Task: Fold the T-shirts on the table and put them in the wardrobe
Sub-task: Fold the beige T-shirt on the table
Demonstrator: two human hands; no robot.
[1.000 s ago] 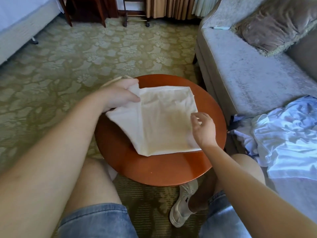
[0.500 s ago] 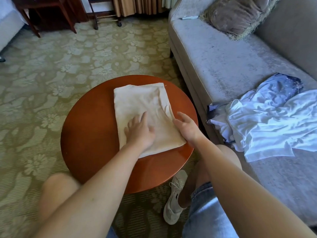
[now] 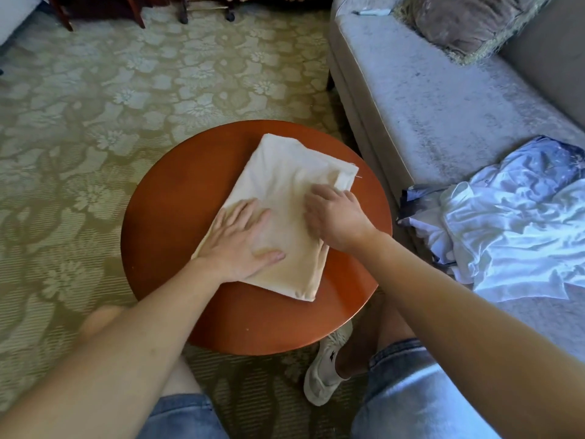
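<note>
A cream shirt (image 3: 285,172), folded to a rectangle, lies in the middle of a round table (image 3: 164,217). My left hand (image 3: 240,239) presses flat on its near half, fingers straight and together. My right hand (image 3: 335,217), blurred, rests on the shirt just beside it, fingers seemingly flat. I judge I should smooth outward, keeping the edges aligned. To my right, 1 heap of unfolded clothes (image 3: 512,217) lies on the sofa (image 3: 427,99). No wardrobe is in view.
</note>
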